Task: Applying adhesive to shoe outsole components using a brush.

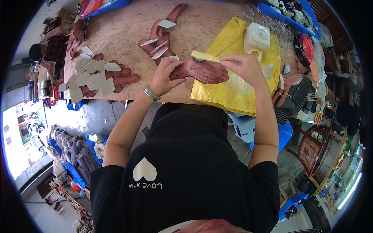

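My left hand (165,75) grips the narrow end of a dark red insole (208,73) with a crocodile-like pattern, held over the table's front edge. The wide end of the insole points right, above a yellow plastic sheet (221,91). In my right hand (244,66) is the end of a pale yellow brush (206,57). The brush lies across the insole's far edge, its dark tip blurred near the surface. A white plastic container (257,35) stands on the sheet beyond my right hand.
Several red insoles with pale pads (93,75) lie overlapped on the left of the table, and more insoles (159,40) lie ahead. Tangled string (272,25) and a blue bin (289,15) are at the far right. Dark bundled pieces (293,95) sit at right. Another person (48,58) is at far left.
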Demonstrator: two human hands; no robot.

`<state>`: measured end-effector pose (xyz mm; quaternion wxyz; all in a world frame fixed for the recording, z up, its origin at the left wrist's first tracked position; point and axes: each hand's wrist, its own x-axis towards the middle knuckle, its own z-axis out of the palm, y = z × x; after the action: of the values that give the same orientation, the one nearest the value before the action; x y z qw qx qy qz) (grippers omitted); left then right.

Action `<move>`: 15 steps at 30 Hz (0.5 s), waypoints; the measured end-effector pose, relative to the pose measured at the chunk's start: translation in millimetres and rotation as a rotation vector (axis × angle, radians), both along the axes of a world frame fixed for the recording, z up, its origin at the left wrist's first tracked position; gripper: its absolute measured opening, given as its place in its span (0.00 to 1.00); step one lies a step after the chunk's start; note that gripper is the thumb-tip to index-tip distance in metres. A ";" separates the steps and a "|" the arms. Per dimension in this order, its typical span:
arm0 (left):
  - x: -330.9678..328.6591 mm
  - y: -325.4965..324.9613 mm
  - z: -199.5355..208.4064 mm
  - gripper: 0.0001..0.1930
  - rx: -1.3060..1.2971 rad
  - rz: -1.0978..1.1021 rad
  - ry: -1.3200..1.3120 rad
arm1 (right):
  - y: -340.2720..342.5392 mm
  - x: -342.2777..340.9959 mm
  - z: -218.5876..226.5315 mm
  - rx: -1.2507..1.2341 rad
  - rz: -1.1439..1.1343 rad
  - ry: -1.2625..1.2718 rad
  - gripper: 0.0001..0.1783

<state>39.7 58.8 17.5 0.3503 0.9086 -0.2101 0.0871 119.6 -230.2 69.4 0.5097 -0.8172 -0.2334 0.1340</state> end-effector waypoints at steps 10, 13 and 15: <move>-15.2 35.2 -0.4 0.29 -0.052 0.208 -0.034 | -10.9 9.2 -5.0 -0.134 -0.114 0.018 0.13; -32.0 49.6 -6.9 0.29 -0.051 0.378 -0.049 | 4.4 -26.2 -20.9 -0.111 -0.238 0.098 0.12; -40.6 53.9 -18.1 0.29 -0.054 0.519 -0.068 | 25.0 -54.7 -32.3 -0.081 -0.212 0.105 0.12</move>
<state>-0.9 112.7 -0.6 0.3332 0.9189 0.0206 0.2102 64.9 -205.2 37.1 0.4992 -0.8490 -0.1129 0.1314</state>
